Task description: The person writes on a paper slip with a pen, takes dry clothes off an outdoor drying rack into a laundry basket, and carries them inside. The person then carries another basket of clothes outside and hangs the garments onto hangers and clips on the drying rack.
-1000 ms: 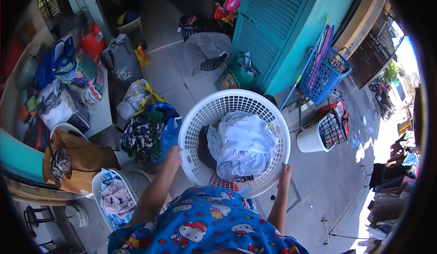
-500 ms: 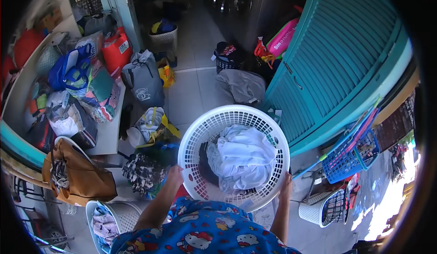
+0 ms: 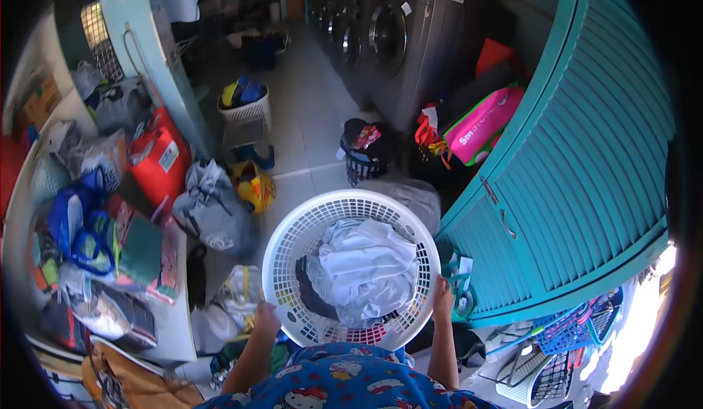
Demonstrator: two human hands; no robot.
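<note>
Carried farther toward the doorway since the earlier frame, the white basket (image 3: 350, 195) is seen in the head view at near centre, with pale clothes (image 3: 366, 262) heaped inside. Its left side is gripped by the left hand (image 3: 266, 320), its right by the right hand (image 3: 442, 299); both are curled closed at the rim, fingers partly hidden. At right, a teal door (image 3: 542, 211) is seen; far off, a dark washing machine (image 3: 417, 43).
</note>
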